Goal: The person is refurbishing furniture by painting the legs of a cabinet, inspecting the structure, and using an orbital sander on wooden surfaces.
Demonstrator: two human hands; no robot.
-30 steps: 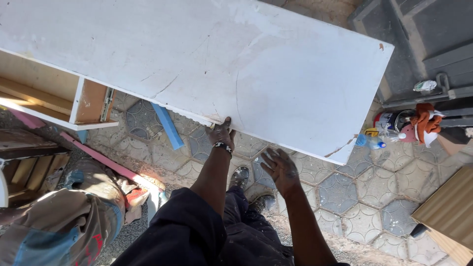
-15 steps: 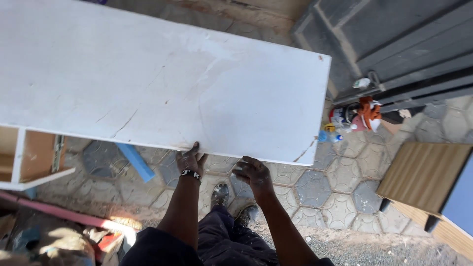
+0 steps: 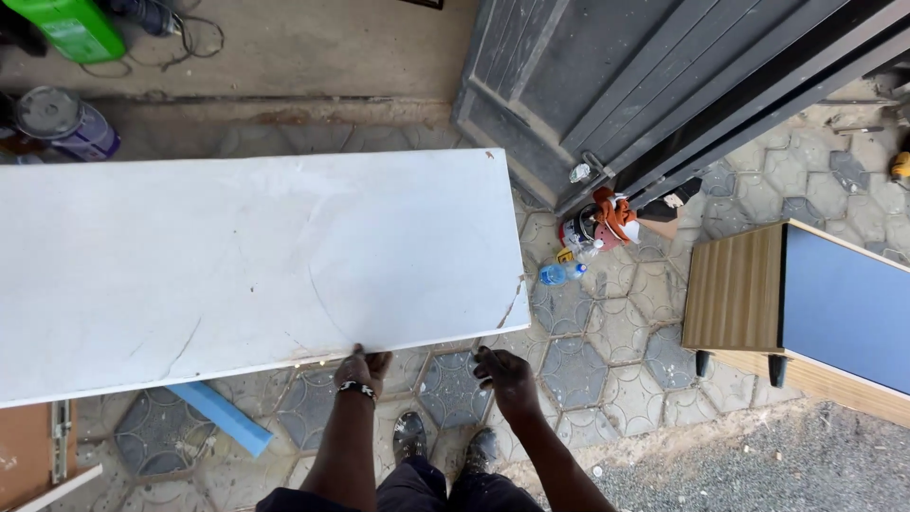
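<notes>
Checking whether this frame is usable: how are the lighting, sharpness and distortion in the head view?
Head view: even daylight, soft shadow beneath the white panel; the panel is bright, its faint scratches readable; wide-angle bending toward the edges; left hand and right hand sharp, no motion blur.

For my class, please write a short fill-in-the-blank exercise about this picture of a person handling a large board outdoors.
1. The left hand touches the near edge of the large ____ board.
2. The left wrist wears a ____.
3. Under the board, on the paving, lies a flat strip coloured ____.
4. The right hand is beside the board's edge, and its fingers are ____.

Missing words: white; bracelet; blue; open
</notes>
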